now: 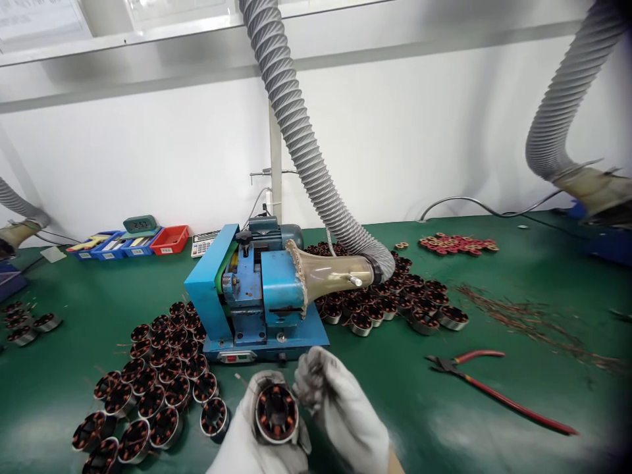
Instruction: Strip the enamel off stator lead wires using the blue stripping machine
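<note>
Gripped in my gloved left hand is a motor stator, a metal ring with copper windings inside, its open face turned up toward me. Close beside its right edge is my gloved right hand, its fingers curled together with darkened tips. Whatever those fingertips pinch, if anything, is too small to make out. Both hands are in front of a blue belt-driven machine. A single stator stands on the bench just left of my left hand.
More stators crowd the bench left of the machine, others behind it on the right. Red-handled cutters lie at right, near loose wire scraps and red rings. A grey hose joins the machine. Small bins stand back left.
</note>
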`<state>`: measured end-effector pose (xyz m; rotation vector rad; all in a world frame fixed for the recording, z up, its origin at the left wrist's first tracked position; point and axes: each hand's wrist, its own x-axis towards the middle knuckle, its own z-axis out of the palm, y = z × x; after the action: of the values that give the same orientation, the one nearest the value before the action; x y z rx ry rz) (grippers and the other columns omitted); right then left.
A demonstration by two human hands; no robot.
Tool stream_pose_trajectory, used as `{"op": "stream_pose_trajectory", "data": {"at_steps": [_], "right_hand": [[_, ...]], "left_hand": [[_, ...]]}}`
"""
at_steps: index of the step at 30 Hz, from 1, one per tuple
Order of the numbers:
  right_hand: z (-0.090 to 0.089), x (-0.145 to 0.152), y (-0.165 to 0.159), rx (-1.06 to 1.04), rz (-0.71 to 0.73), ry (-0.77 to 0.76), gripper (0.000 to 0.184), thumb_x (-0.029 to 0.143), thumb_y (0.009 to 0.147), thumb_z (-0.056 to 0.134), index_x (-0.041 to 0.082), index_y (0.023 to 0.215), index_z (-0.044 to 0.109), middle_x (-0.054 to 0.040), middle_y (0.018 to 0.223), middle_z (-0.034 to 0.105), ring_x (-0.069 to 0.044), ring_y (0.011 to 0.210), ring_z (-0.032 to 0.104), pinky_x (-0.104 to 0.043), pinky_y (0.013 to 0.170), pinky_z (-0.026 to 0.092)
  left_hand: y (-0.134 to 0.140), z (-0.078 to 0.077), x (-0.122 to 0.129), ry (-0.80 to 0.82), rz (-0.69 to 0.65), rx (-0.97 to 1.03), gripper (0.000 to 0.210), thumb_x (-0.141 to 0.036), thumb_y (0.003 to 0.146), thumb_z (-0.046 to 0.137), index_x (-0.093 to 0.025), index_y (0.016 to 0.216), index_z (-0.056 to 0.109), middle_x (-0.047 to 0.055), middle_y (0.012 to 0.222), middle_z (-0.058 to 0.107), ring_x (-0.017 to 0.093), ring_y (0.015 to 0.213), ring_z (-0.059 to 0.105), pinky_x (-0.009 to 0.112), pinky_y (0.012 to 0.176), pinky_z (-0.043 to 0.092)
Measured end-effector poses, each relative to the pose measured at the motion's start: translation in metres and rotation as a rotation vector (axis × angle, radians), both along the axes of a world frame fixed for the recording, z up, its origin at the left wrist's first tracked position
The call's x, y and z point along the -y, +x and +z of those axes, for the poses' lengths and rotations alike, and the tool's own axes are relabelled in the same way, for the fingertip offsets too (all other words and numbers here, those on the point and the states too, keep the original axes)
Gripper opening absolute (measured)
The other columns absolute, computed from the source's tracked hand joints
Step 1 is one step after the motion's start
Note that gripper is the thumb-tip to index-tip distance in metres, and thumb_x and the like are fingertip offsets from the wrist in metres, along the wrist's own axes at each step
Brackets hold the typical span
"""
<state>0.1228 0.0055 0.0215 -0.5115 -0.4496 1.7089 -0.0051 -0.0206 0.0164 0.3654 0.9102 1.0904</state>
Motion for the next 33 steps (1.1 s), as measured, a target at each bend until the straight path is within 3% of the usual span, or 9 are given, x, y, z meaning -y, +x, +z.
{"op": "stream_pose_trajectory", "data": {"at_steps": [3, 6, 8, 12, 15, 17, 21, 24, 33], "right_hand": [[0.009, 0.002, 0.004, 0.005, -0.005, -0.040, 0.020, 0.030, 0.056, 0.081, 0.023, 0.069, 0.069, 0.0044, 0.060, 0.062, -0.006, 0.050, 0.053, -0.016, 0.050, 0.044], [0.016, 0.007, 0.001, 0.294, 0.047, 0.122, 0.030, 0.021, 0.051, 0.084, 0.019, 0.078, 0.072, -0.0021, 0.073, 0.070, -0.013, 0.065, 0.061, -0.022, 0.062, 0.049], [0.018, 0.007, -0.004, 0.375, 0.002, 0.161, 0.022, 0.023, 0.051, 0.083, 0.017, 0.070, 0.073, -0.0035, 0.069, 0.070, -0.015, 0.064, 0.061, -0.024, 0.062, 0.049], [0.016, -0.006, -0.004, 0.119, -0.039, -0.004, 0.018, 0.027, 0.052, 0.083, 0.018, 0.061, 0.070, 0.0021, 0.054, 0.064, -0.007, 0.047, 0.053, -0.017, 0.046, 0.044], [0.011, -0.016, 0.005, -0.065, -0.195, -0.080, 0.020, 0.027, 0.052, 0.083, 0.022, 0.066, 0.069, 0.0059, 0.055, 0.063, -0.005, 0.048, 0.054, -0.014, 0.050, 0.046], [0.003, -0.017, 0.007, 0.040, -0.334, -0.025, 0.019, 0.032, 0.058, 0.079, 0.023, 0.073, 0.069, 0.0035, 0.068, 0.069, -0.009, 0.061, 0.062, -0.019, 0.062, 0.051], [-0.017, -0.010, -0.007, 0.582, -0.283, 0.235, 0.040, 0.043, 0.055, 0.076, 0.020, 0.087, 0.071, -0.0080, 0.087, 0.072, -0.025, 0.083, 0.065, -0.034, 0.076, 0.052], [-0.028, -0.016, -0.020, 0.828, -0.374, 0.213, 0.035, 0.040, 0.062, 0.070, 0.019, 0.090, 0.069, -0.0099, 0.092, 0.071, -0.026, 0.084, 0.065, -0.035, 0.078, 0.052], [-0.032, -0.053, -0.017, 0.871, -0.383, 0.200, 0.023, 0.034, 0.077, 0.056, 0.016, 0.087, 0.066, -0.0113, 0.090, 0.071, -0.024, 0.083, 0.065, -0.039, 0.080, 0.050]], "left_hand": [[-0.001, 0.004, 0.008, 0.036, 0.085, -0.125, 0.035, -0.037, 0.059, 0.073, -0.022, 0.087, 0.058, 0.001, 0.071, 0.065, 0.017, 0.061, 0.062, 0.028, 0.059, 0.049], [0.001, 0.013, 0.016, 0.330, 0.022, -0.430, 0.050, -0.021, 0.053, 0.075, -0.024, 0.098, 0.057, 0.002, 0.083, 0.065, 0.018, 0.070, 0.062, 0.028, 0.064, 0.050], [0.004, 0.016, 0.017, 0.506, 0.017, -0.598, 0.050, -0.014, 0.049, 0.074, -0.023, 0.095, 0.057, 0.003, 0.088, 0.063, 0.019, 0.075, 0.061, 0.028, 0.069, 0.050], [0.006, 0.014, 0.012, 0.729, 0.090, -0.752, 0.043, -0.006, 0.047, 0.067, -0.022, 0.086, 0.056, 0.000, 0.088, 0.057, 0.015, 0.075, 0.057, 0.024, 0.067, 0.048], [0.009, 0.007, 0.008, 0.844, 0.130, -0.823, 0.039, -0.004, 0.051, 0.061, -0.023, 0.084, 0.054, -0.002, 0.082, 0.051, 0.012, 0.067, 0.054, 0.023, 0.061, 0.046], [0.012, 0.001, 0.002, 0.820, 0.212, -0.892, 0.045, -0.004, 0.050, 0.060, -0.023, 0.090, 0.054, 0.000, 0.089, 0.052, 0.015, 0.077, 0.056, 0.026, 0.070, 0.047], [0.023, -0.019, -0.019, 0.638, 0.290, -0.871, 0.048, -0.009, 0.053, 0.064, -0.022, 0.099, 0.056, 0.005, 0.106, 0.056, 0.021, 0.096, 0.057, 0.032, 0.084, 0.046], [0.030, -0.032, -0.039, 0.549, 0.243, -0.748, 0.038, -0.017, 0.063, 0.063, -0.020, 0.100, 0.056, 0.008, 0.103, 0.061, 0.022, 0.096, 0.059, 0.034, 0.087, 0.047], [0.042, -0.031, -0.074, 0.518, 0.263, -0.614, 0.035, -0.009, 0.061, 0.061, -0.018, 0.095, 0.057, 0.008, 0.098, 0.064, 0.020, 0.091, 0.061, 0.034, 0.088, 0.045]]}}
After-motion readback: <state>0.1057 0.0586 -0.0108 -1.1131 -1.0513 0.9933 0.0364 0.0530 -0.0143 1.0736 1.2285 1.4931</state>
